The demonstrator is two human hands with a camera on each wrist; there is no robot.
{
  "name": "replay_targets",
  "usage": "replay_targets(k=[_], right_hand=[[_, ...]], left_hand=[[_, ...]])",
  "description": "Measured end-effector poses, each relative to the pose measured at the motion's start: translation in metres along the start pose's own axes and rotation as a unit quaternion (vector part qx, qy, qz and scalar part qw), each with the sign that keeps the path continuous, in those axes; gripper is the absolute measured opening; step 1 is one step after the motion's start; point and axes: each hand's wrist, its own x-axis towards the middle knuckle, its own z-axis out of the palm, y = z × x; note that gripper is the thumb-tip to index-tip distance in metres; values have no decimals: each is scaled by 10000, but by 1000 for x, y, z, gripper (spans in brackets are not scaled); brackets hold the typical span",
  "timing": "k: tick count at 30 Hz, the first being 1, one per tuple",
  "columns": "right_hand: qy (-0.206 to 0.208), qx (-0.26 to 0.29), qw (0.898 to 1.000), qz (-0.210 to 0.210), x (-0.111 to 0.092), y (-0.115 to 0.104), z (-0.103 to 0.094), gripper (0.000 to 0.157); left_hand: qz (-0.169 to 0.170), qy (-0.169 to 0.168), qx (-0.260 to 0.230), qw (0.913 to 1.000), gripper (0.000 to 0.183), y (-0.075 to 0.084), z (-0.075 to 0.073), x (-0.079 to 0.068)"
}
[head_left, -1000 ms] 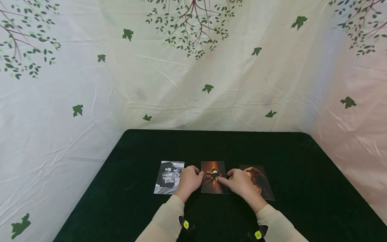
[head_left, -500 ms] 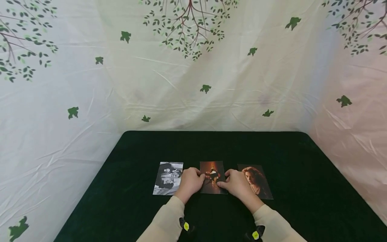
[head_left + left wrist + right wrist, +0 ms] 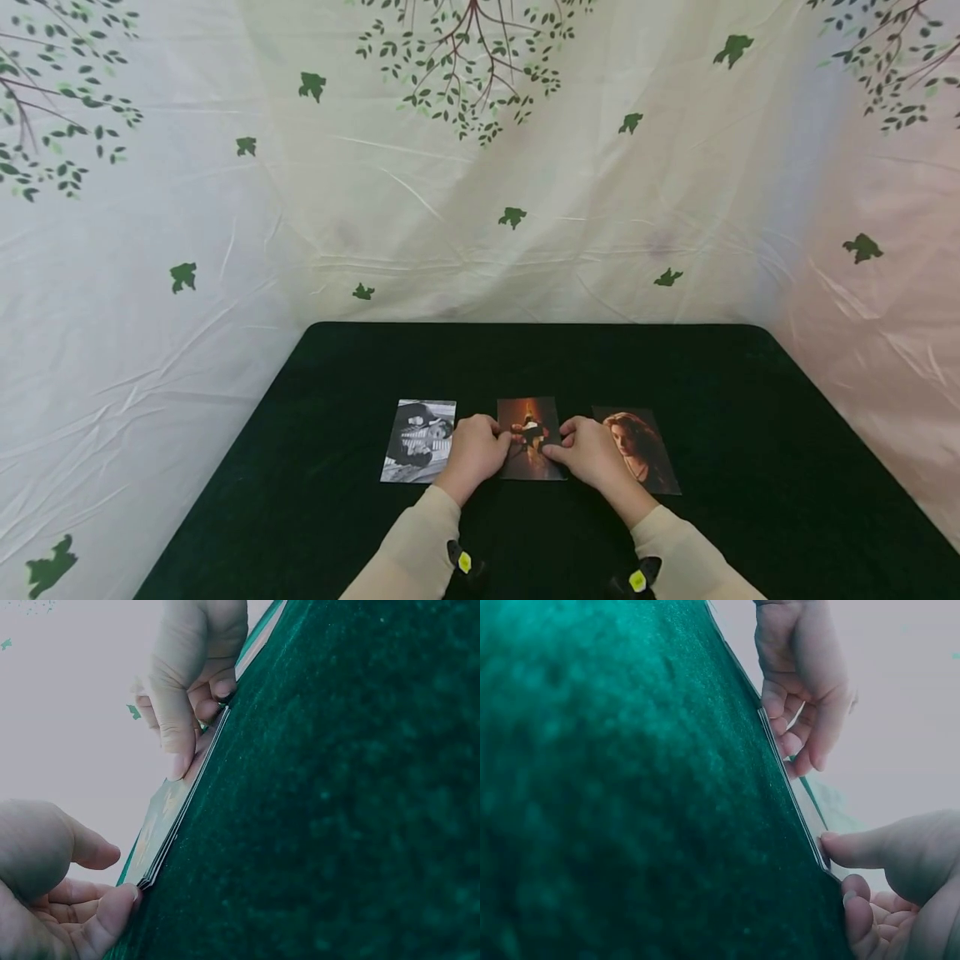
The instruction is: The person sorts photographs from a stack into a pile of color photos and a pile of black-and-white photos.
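Observation:
On the dark green cloth, three portrait-format photo cards lie in a row. The middle one tops a thin stack of photo cards [image 3: 530,467]; several layered edges show in the left wrist view. My left hand [image 3: 476,450] has its curled fingers against the left edge of this stack, the thumb a little above it. From the right, my right hand [image 3: 594,450] pinches the stack, thumb on the top face, fingers at the side edge. A black-and-white photo card [image 3: 412,442] lies left, partly behind my left hand. A dark portrait photo card [image 3: 652,450] lies right, partly covered by my right hand.
The green-covered table [image 3: 360,358] reaches to a pale curtain [image 3: 427,225] printed with branches and leaves, which stands round its back and sides. A black wrist strap with a yellow tag [image 3: 638,580] sits at my right sleeve.
Both hands stay at the middle stack with only slight finger shifts. The portrait card on the right is less covered by my right hand than a second ago.

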Motion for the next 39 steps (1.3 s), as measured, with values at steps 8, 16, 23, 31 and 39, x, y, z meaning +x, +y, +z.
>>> replay_targets(k=[8, 16, 23, 31, 39], right_hand=[[-55, 1013, 9942, 347, 1, 0, -1, 34], [-236, 1812, 9811, 631, -1, -4, -4, 29], [-262, 1792, 9812, 669, -1, -4, -6, 28], [-165, 1418, 9878, 629, 0, -2, -5, 20], [-79, 1133, 9924, 482, -2, -3, -7, 20]], left_hand=[[-140, -104, -198, 9997, 21, 1, 0, -1], [-303, -267, -259, 9988, 24, 2, -2, 0], [-183, -167, -75, 9997, 24, 2, -2, -1], [36, -18, 131, 9999, 35, 3, -2, -3], [10, -86, 115, 9999, 44, 2, -1, -3]])
